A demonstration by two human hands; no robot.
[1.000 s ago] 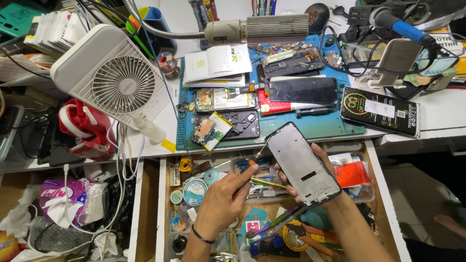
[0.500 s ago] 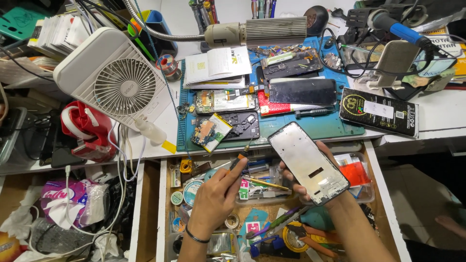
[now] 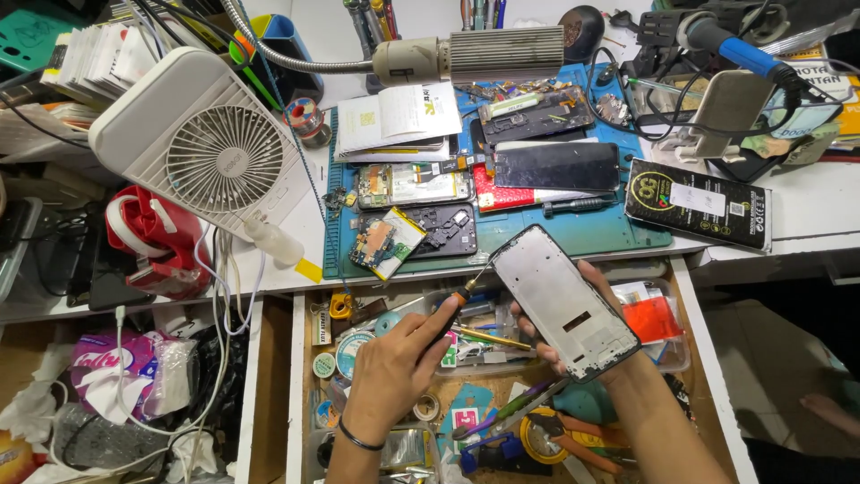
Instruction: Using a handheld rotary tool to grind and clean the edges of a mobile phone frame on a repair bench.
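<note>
My right hand (image 3: 573, 345) holds a grey phone frame (image 3: 563, 300) from underneath, tilted, above the open drawer (image 3: 305, 394). My left hand (image 3: 399, 367) grips a small screwdriver (image 3: 461, 298) with a black and orange handle; its tip points at the frame's left edge near the top. On the blue work mat (image 3: 618, 229) behind lie an opened phone body (image 3: 414, 185), a dark phone back with a loose circuit board (image 3: 390, 242), a black screen panel (image 3: 557, 166) and a second screwdriver (image 3: 578, 205).
A white desk fan (image 3: 202, 148) stands at left beside a red bag (image 3: 152, 237). A lamp on a gooseneck (image 3: 466, 56) hangs over the mat. A black box (image 3: 699, 202) lies at right. The drawer holds tape rolls, tweezers and pliers.
My right hand has swung the phone frame slightly and lowered it. My left hand has brought the screwdriver tip up to the frame's left edge.
</note>
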